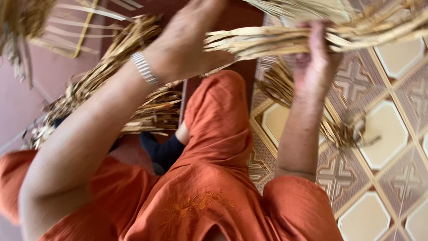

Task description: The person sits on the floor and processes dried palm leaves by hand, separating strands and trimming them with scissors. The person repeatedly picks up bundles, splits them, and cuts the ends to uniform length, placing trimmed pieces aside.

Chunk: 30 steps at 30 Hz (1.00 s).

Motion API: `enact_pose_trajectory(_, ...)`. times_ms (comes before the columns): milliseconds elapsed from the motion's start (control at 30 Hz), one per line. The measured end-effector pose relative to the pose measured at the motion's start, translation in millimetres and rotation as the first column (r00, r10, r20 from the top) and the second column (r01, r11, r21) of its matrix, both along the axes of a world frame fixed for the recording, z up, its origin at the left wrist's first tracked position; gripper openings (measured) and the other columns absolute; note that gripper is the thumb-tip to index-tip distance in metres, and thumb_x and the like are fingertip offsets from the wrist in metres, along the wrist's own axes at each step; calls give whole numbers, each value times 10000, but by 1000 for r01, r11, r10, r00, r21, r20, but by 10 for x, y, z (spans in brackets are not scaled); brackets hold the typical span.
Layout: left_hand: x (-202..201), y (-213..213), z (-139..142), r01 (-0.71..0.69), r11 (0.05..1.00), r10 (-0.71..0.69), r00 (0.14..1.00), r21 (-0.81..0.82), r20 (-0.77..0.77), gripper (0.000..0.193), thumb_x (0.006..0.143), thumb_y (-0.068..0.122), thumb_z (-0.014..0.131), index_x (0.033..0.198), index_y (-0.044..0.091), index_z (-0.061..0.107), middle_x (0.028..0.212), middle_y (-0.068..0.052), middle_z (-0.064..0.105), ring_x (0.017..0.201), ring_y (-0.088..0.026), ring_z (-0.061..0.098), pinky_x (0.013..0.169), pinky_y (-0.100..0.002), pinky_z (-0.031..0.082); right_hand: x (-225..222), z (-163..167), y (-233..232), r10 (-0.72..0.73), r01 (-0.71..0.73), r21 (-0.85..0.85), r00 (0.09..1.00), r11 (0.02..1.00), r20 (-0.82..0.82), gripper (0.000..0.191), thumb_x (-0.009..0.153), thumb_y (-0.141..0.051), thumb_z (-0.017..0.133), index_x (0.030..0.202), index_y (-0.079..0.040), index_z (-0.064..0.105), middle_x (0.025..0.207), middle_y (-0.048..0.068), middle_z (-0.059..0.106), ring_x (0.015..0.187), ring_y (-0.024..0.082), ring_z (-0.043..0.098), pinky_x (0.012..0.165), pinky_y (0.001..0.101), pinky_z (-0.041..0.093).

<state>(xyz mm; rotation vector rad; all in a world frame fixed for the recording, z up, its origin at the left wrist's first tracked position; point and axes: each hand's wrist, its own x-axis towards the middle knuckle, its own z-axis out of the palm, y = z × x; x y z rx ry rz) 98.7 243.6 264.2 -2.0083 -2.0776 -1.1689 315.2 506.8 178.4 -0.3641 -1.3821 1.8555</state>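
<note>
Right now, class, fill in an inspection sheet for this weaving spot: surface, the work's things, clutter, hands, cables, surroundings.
Surface: patterned tile floor on the right, reddish-brown floor on the left.
Work's things: bundle of dried straw strips, held across the top between both hands.
Clutter: loose pile of dried strips behind the left arm; smaller bunch lying on the tiles.
Hands: left hand, with a metal wristband, closed on the bundle's end; right hand closed around the bundle from below.
Cables: nothing seen.
Surroundings: the person's orange clothing fills the foreground; a woven straw piece is in the upper left corner, blurred.
</note>
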Motion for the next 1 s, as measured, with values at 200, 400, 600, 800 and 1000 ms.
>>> enact_pose_trajectory(200, -71, -314, -260, 49, 981, 13, 947, -186, 320, 892, 930, 52, 860, 1632, 43, 310, 1470, -199, 589, 1276, -302, 675, 1030, -394, 562, 1840, -640, 822, -212, 162, -348, 971, 923, -112, 114, 1087, -185, 724, 1117, -74, 724, 1032, 91, 755, 680, 115, 590, 634, 265, 497)
enact_pose_trajectory(400, -78, -476, -639, -19, 957, 163, 859, -289, 485, 724, 992, 9, 745, 1579, -32, 324, 1413, -266, 580, 1152, -289, 713, 890, -364, 616, 2758, -1348, 837, -572, 528, -622, 806, 579, 152, 125, 934, -142, 803, 949, -26, 759, 841, 105, 743, 633, 162, 624, 595, 292, 534)
enact_pose_trajectory(600, -100, -643, -1083, -89, 938, 293, 717, -334, 633, 689, 992, 32, 731, 1568, -40, 360, 1385, -244, 616, 1143, -264, 706, 883, -338, 637, 3099, -1532, 679, -674, 624, -632, 709, 460, 209, 158, 892, -140, 869, 933, -30, 764, 853, 95, 737, 626, 160, 632, 593, 283, 538)
enact_pose_trajectory(800, -339, -933, -1862, -229, 895, 445, 430, -382, 786, 643, 1006, 83, 738, 1549, -25, 409, 1343, -203, 672, 1098, -230, 733, 916, -307, 641, 3116, -1694, 700, -674, 651, -709, 654, 271, 343, 462, 830, -215, 927, 1123, -7, 636, 809, 101, 647, 677, 203, 639, 634, 337, 570)
enact_pose_trajectory(1000, -660, -1693, -2628, -468, 671, 689, 106, -575, 717, 587, 952, 90, 742, 1454, -28, 462, 1200, -133, 677, 895, -178, 726, 702, -270, 622, 3275, -1683, 559, -597, 737, -625, 630, 257, 497, 530, 832, -265, 840, 1129, 82, 571, 962, 183, 686, 863, 277, 742, 827, 420, 673)
